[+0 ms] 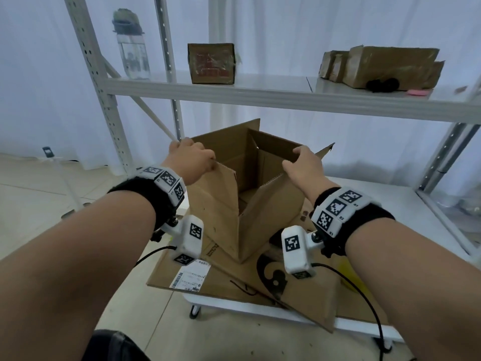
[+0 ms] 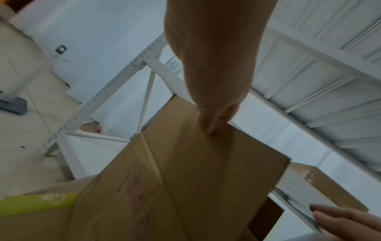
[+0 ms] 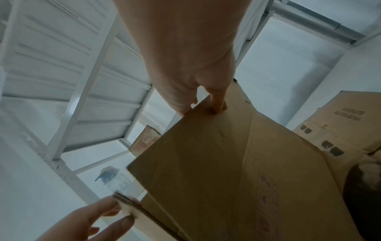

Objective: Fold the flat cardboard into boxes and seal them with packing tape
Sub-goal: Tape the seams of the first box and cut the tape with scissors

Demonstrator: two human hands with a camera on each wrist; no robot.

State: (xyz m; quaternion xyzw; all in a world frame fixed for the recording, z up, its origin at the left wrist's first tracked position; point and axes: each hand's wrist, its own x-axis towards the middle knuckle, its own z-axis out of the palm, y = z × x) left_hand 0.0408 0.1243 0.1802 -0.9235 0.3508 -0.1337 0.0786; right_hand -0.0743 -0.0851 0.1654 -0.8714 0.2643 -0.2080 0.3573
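An opened brown cardboard box (image 1: 229, 220) stands upright on flat cardboard sheets (image 1: 234, 282), its top flaps raised. My left hand (image 1: 192, 157) grips the top edge of the left flap, fingers curled over it; the left wrist view shows the fingers (image 2: 212, 117) pressed on the cardboard (image 2: 185, 179). My right hand (image 1: 304, 165) grips the top edge of the right flap, and its fingers (image 3: 216, 104) hook over the cardboard (image 3: 226, 163) in the right wrist view. The box's inside is open and looks empty.
The sheets lie on a low white table (image 1: 390, 204) inside a white metal rack. The shelf (image 1: 260, 92) above carries a water bottle (image 1: 131, 45), a small taped box (image 1: 212, 63) and brown packages (image 1: 385, 66). A yellow-green item (image 1: 351, 277) lies beside the sheets.
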